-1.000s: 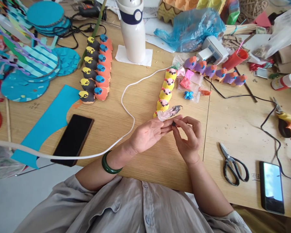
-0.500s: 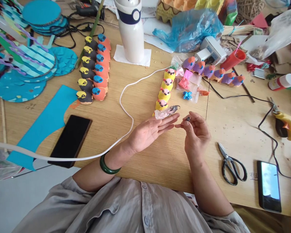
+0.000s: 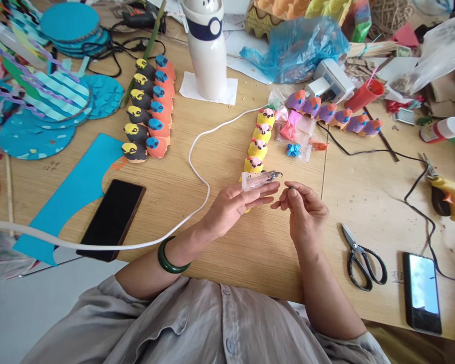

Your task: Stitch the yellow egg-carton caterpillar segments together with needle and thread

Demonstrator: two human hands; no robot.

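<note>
My left hand (image 3: pixel 233 205) has its fingers stretched out, palm turned up, with a small clear plastic packet (image 3: pixel 261 180) held at the index finger. Something dark sticks out of the packet's right end. Close by on the right, my right hand (image 3: pixel 307 210) pinches a tiny dark lump (image 3: pixel 291 188) between thumb and finger. Just beyond the packet runs a row of yellow egg-carton cups (image 3: pixel 258 147) with pink and black faces; its near end is partly hidden by my left hand. A dark green bangle (image 3: pixel 170 255) circles my left wrist.
Black-handled scissors (image 3: pixel 362 260) and a phone (image 3: pixel 422 293) lie right; another phone (image 3: pixel 111 220) lies left. A white cable (image 3: pixel 191 151) crosses the table. Black-and-yellow cups (image 3: pixel 137 114), orange-and-blue cups (image 3: pixel 160 111) and a white tumbler (image 3: pixel 207 55) stand farther back. A yellow glue gun (image 3: pixel 449 194) lies far right.
My left thumb has moved in across the palm toward the fingers. My right fingers have closed further around the dark lump, which shows less now. The packet has barely shifted.
</note>
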